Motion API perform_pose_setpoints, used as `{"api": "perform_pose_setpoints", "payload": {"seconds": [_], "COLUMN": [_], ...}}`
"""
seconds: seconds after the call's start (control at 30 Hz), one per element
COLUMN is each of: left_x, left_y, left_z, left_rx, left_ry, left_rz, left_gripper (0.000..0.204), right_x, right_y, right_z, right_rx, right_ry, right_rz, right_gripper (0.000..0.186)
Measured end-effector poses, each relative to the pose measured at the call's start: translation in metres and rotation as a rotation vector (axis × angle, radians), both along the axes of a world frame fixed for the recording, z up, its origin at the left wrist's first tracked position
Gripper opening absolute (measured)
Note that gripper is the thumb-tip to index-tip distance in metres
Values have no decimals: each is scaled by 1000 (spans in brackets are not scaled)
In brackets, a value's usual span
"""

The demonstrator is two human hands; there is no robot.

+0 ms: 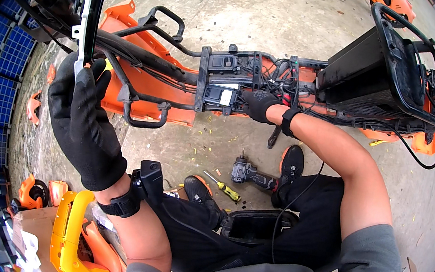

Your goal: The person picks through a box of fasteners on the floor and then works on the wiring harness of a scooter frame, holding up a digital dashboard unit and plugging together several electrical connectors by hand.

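Head view: upper left, white-edged dark strip (86, 12) was pinched by black-gloved left hand (85, 120); mid-frame, black-gloved right hand (260, 106) was partly hidden, finger closure untellable; black wires (280, 73) were best untugged.

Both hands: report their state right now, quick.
Left hand: closed on the lower end of a long white-and-black strip.
Right hand: at a black box; fingers partly hidden, grip cannot be told.
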State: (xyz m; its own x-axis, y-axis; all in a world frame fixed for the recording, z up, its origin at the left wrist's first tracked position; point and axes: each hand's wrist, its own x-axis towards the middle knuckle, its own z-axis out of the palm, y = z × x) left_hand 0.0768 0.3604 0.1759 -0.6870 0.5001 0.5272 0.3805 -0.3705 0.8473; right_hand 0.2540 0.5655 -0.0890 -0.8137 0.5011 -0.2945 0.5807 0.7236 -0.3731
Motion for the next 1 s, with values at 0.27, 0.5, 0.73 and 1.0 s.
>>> {"api": "perform_pose_setpoints", "payload": {"seconds": [0.27, 0.5, 0.73, 1.0], "left_x": [2, 2, 0, -6], "left_y": [1, 1, -2, -3], "left_z": [1, 0, -1, -5], "left_rx": [4, -54, -125, -99], "left_ry": [27, 73, 126, 109], "left_rz": [7, 26, 41, -11], "left_gripper": [34, 34, 34, 34], "right_x": [0, 1, -2, 0], "right_y": [3, 4, -3, -4], "right_z": [-6, -11, 12, 15], "right_rx": [7, 14, -31, -27], "right_ry": [15, 3, -41, -30], "right_rz": [33, 34, -3, -17], "right_gripper": [43, 46, 40, 40]}}
